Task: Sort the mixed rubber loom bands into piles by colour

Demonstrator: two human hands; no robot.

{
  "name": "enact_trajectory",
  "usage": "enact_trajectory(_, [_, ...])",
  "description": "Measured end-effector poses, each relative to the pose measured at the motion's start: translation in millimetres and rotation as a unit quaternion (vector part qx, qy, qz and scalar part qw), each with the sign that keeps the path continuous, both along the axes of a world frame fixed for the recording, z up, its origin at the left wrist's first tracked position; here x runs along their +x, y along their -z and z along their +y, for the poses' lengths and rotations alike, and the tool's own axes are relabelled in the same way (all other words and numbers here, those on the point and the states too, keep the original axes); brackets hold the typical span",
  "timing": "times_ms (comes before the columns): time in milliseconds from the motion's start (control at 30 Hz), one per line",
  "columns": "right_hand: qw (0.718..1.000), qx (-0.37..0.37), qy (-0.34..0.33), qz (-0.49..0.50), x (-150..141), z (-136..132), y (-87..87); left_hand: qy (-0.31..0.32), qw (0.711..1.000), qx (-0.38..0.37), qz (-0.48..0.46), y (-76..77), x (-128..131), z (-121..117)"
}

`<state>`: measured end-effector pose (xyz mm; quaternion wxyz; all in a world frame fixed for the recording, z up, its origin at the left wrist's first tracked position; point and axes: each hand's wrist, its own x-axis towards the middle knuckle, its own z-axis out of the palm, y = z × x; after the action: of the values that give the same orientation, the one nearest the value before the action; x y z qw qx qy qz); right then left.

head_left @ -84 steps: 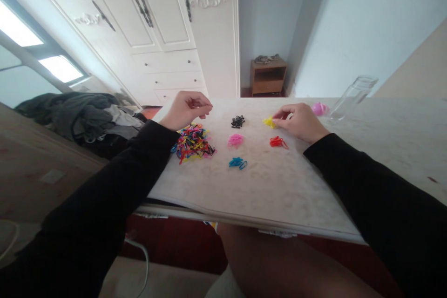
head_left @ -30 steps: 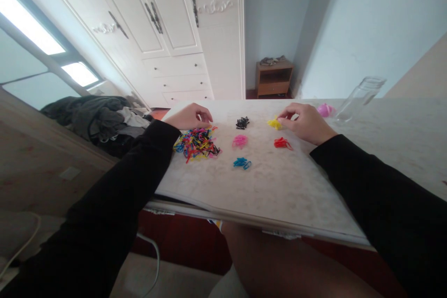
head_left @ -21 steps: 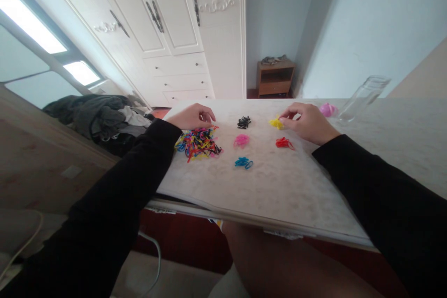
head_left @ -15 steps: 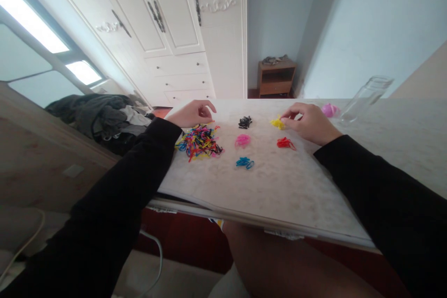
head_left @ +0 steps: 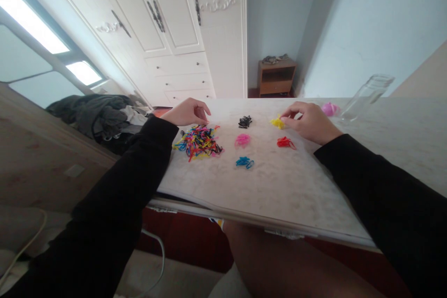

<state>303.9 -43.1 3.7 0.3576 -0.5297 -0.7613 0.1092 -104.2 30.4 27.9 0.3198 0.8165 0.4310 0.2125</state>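
Observation:
A mixed heap of small coloured elastic bands [head_left: 198, 140] lies on the pale table [head_left: 272, 186]. My left hand [head_left: 187, 111] hovers at its far edge, fingers curled down and pinched over the heap; what they hold is too small to see. My right hand [head_left: 308, 121] rests by the small yellow pile [head_left: 277, 123], thumb and forefinger pinched at it. Sorted piles lie between the hands: black [head_left: 245, 121], pink [head_left: 242, 139], blue [head_left: 244, 162] and red [head_left: 285, 142].
A clear glass jar [head_left: 365, 96] lies on its side at the far right, with a pink lid [head_left: 328, 109] beside it. A white wardrobe [head_left: 174, 32], a wooden bedside cabinet [head_left: 275, 76] and a heap of dark clothes [head_left: 101, 118] stand beyond the table.
My left hand dropped from above the heap to its far edge, opened briefly, then curled its fingers down again. My right hand stayed at the yellow pile.

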Motion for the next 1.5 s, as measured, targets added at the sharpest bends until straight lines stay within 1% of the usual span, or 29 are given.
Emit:
enact_trajectory(400, [1.0,0.009,0.0,0.001,-1.3,-1.0,0.1,0.009,1.0,-0.003,0.014,-2.0,3.0,-4.9])
enact_trajectory(600, [1.0,0.0,0.003,0.0,-2.1,-1.5,-0.3,0.01,1.0,0.015,0.004,-3.1,5.6,-8.0])
enact_trajectory(800, [1.0,-0.001,0.001,-0.001,-1.6,-0.9,0.3,-0.032,0.997,0.041,-0.058,-3.6,5.7,-7.0])
enact_trajectory(900, [1.0,-0.002,0.001,0.004,-1.9,-1.5,0.5,-0.047,0.995,0.054,-0.071,-4.8,7.4,-7.8])
enact_trajectory(1133, [1.0,-0.006,0.001,0.009,-2.9,-2.5,-2.1,-0.045,0.992,0.085,-0.081,-4.1,12.4,-8.5])
enact_trajectory(1233, [1.0,-0.002,0.0,0.013,-7.0,-5.2,-5.9,-0.038,0.99,0.098,-0.095,-4.2,21.1,-13.6])
enact_trajectory(1300, [1.0,0.007,-0.011,0.02,-12.5,-8.6,-8.8,-0.034,0.987,0.105,-0.114,-5.2,31.4,-21.2])
enact_trajectory(1400, [0.998,0.02,-0.047,0.038,-23.5,-15.6,-13.0,-0.031,0.981,0.113,-0.155,-7.8,51.7,-38.5])
enact_trajectory(1500, [0.995,0.025,-0.082,0.049,-32.7,-21.8,-15.9,-0.022,0.977,0.1,-0.186,-9.4,72.3,-55.9])
